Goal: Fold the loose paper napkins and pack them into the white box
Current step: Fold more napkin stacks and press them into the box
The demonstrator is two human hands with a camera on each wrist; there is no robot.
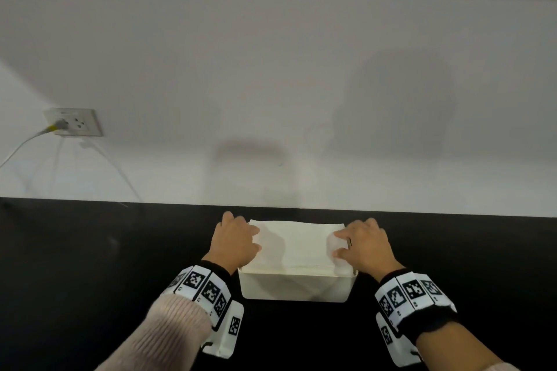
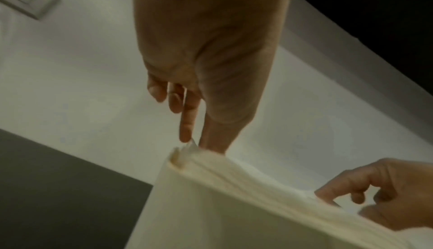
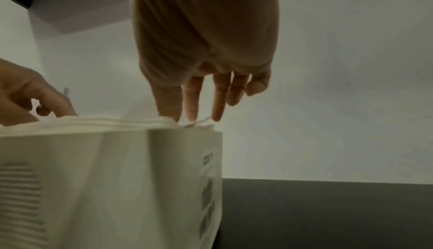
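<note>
Both hands atop napkin stack [image 1: 297, 242] in white box [image 1: 297, 285]: left hand [image 1: 235, 239], right hand [image 1: 366, 242], fingers extended, grip apart, pressing ends down, likely seating stack level inside.

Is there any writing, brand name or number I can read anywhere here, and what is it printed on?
No text here can be read.
Label on the end wall of the white box: printed blocks, too blurred to read.
Wristbands: black-and-white square code markers, no letters.
Wall socket: no legible marking.
Napkins: plain, no print visible.
</note>
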